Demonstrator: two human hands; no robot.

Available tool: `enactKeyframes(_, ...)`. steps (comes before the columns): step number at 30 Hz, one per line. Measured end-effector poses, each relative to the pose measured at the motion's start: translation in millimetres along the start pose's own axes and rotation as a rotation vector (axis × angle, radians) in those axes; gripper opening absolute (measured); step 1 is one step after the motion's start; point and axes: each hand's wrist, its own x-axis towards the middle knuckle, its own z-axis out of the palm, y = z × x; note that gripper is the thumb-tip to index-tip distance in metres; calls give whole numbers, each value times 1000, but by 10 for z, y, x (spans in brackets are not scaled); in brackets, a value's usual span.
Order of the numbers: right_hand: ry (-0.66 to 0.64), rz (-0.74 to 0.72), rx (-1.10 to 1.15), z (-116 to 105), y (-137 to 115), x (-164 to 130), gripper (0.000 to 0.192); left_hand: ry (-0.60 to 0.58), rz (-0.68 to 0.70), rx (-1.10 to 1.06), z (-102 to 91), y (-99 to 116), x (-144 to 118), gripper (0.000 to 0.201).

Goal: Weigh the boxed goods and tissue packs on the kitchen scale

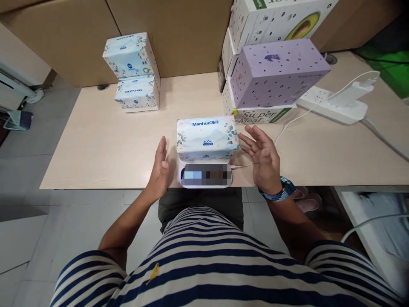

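A pale blue tissue pack lies on a small white scale at the front edge of the light wooden table. My left hand is held flat with fingers apart just left of the pack, not touching it. To the right of the pack, my right hand is open with spread fingers, its fingertips close to the pack's right end. Neither hand holds anything. A watch and a woven band sit on my right wrist.
Two more tissue packs are stacked at the back left. A purple box rests on white cartons at the back right. A white power strip and its cables lie to the right. Cardboard boxes line the back.
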Motion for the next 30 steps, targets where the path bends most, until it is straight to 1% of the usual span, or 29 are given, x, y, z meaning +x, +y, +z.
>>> enactKeyframes(5, 33, -16, -41, 4, -3, -8, 55, -19, -15, 18, 15, -8, -17, 84)
enactKeyframes(10, 69, -33, -141, -2, 30, -16, 60, 7, -34, 9, 28, -10, -20, 86)
enactKeyframes(16, 67, -29, -164, -24, 66, -13, 60, 128, -5, -41, 45, -121, 18, 85)
enactKeyframes(19, 87, -9, -134, -39, 63, -9, 57, 204, -31, -68, 35, -168, 47, 83)
enactKeyframes(22, 106, 26, -121, -39, 49, -5, 60, 255, -68, -110, -11, -198, 73, 82)
enactKeyframes(26, 76, 55, -153, -23, 29, 4, 64, 255, -98, -107, -72, -222, 90, 86)
enactKeyframes(30, 34, 69, -179, -18, 32, 16, 65, 240, -103, -103, -68, -204, 95, 88)
